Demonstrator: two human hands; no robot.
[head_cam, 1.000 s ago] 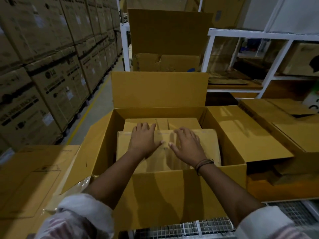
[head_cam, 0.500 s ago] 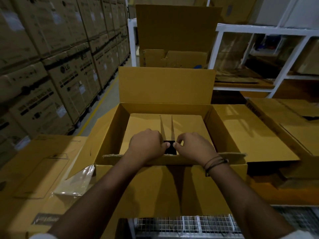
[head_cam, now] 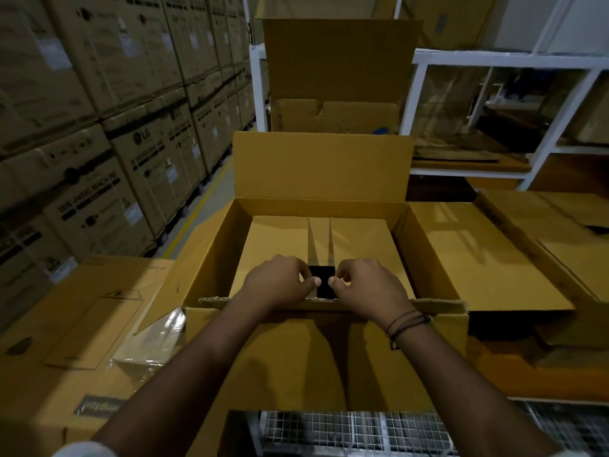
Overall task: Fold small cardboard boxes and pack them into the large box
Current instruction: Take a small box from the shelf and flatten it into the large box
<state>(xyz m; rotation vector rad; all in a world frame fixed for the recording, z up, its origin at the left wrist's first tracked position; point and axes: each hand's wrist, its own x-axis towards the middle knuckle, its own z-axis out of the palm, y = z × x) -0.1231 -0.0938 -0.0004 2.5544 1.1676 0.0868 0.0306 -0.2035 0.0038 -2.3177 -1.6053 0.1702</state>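
**Spotter:** Your left hand [head_cam: 280,282] and right hand [head_cam: 370,286] are both curled. As far as I can tell, each pinches the inner edge of a top flap on the small box [head_cam: 273,239], one on either side of the dark gap [head_cam: 324,278].

**Checker:** That small box sits down inside the large box [head_cam: 211,258] and takes up most of the opening. Watch the flaps, because they don't meet. If you let go now, I'd expect them to spring up and leave the gap open.

**Spotter:** Pull unevenly and one flap could crease or tear along its fold.

**Checker:** Your wrists cross the large box's front rim, where the corrugated edge is raw. Lean there and you may buckle that wall or drag the whole box toward you over the wire mesh [head_cam: 346,430].

**Spotter:** The far flap [head_cam: 323,166] stands upright behind your work. If it tips forward, it comes down on your hands.

**Checker:** On contents, you have one small box visible in the large box. I can't tell whether anything lies beneath it or inside it, since the gap shows only black.

**Spotter:** Behind it stands another open carton [head_cam: 336,67] with loose cardboard pieces in it. Flat sheets [head_cam: 487,258] lie to your right.
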